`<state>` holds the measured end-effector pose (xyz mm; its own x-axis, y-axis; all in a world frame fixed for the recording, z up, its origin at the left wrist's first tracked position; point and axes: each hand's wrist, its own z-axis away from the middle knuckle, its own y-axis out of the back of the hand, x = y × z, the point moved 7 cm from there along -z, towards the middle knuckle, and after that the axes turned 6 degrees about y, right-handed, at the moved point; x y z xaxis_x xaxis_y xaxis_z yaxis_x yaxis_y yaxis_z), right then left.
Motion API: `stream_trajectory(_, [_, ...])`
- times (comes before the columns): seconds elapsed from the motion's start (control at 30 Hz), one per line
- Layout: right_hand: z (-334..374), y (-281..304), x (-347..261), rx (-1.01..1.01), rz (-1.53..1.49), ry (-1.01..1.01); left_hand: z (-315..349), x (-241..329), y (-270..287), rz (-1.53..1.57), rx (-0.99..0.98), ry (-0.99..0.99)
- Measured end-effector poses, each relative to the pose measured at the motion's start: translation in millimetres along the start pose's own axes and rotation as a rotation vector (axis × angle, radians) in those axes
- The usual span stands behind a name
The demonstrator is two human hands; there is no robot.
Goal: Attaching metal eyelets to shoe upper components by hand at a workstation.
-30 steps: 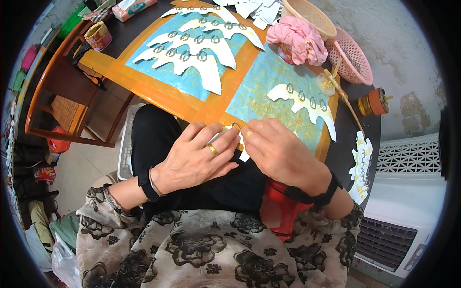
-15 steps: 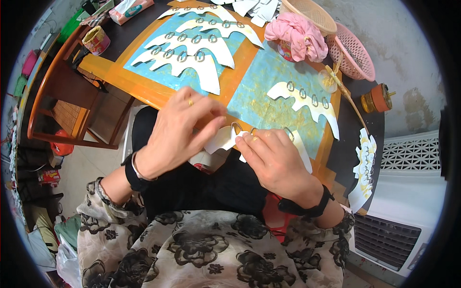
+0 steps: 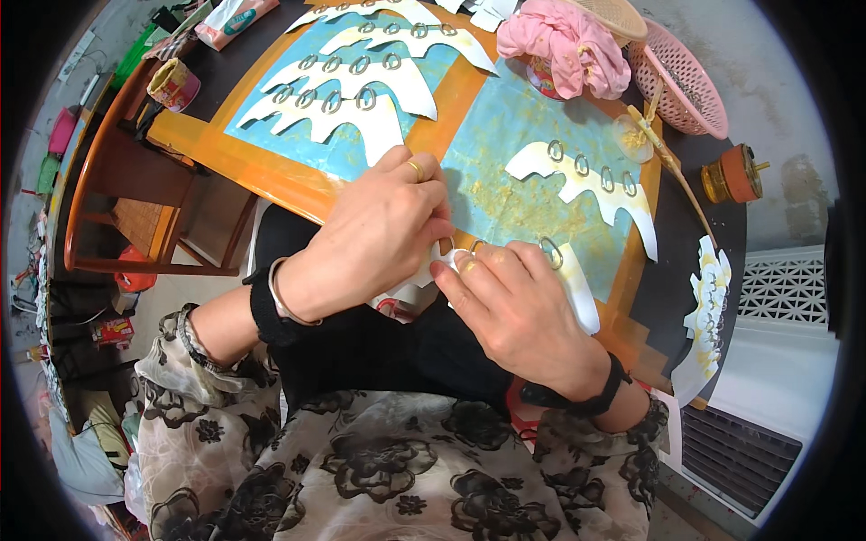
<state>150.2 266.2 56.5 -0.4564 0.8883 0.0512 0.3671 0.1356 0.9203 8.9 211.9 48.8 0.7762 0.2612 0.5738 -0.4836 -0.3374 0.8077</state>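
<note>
At the near table edge I hold a white scalloped piece (image 3: pixel 580 290) with a yellowish coating and metal rings along its edge. My right hand (image 3: pixel 523 311) pinches its middle, thumb and fingers pressed together beside a ring (image 3: pixel 550 252). My left hand (image 3: pixel 379 225) is closed at the piece's left end, fingertips by another ring; its grip is partly hidden behind the fingers. A similar ringed piece (image 3: pixel 591 185) lies flat on the blue sheet (image 3: pixel 487 135) beyond my right hand. Several more ringed pieces (image 3: pixel 352 77) are laid in rows at the far left.
At the far right a pink cloth bundle (image 3: pixel 564 50) sits near a pink basket (image 3: pixel 677 86). A glue-smeared stick (image 3: pixel 672 162), an amber jar (image 3: pixel 731 176) and stacked ringed pieces (image 3: pixel 706 311) line the right side. A wooden chair (image 3: pixel 122 198) and a pink tub (image 3: pixel 173 84) are at left.
My left hand has come down to the right and its spread fingers have closed at the piece's left end. My right hand keeps its pinch. The view has shifted slightly.
</note>
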Motion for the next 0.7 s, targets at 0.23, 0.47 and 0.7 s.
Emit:
stream_trajectory(0.23, [-0.6, -2.6, 0.0, 0.011, -0.017, -0.009, -6.4, 3.8, -7.8, 0.032, 0.008, -0.104])
stream_trajectory(0.47, [1.7, -1.4, -0.5, 0.038, -0.009, -0.003, -6.8, -3.3, -12.3, 0.145, 0.008, -0.153])
stream_trajectory(0.7, [-0.1, 0.0, -0.4, 0.022, -0.022, -0.009, -12.3, -4.1, -12.0, 0.15, -0.038, -0.252])
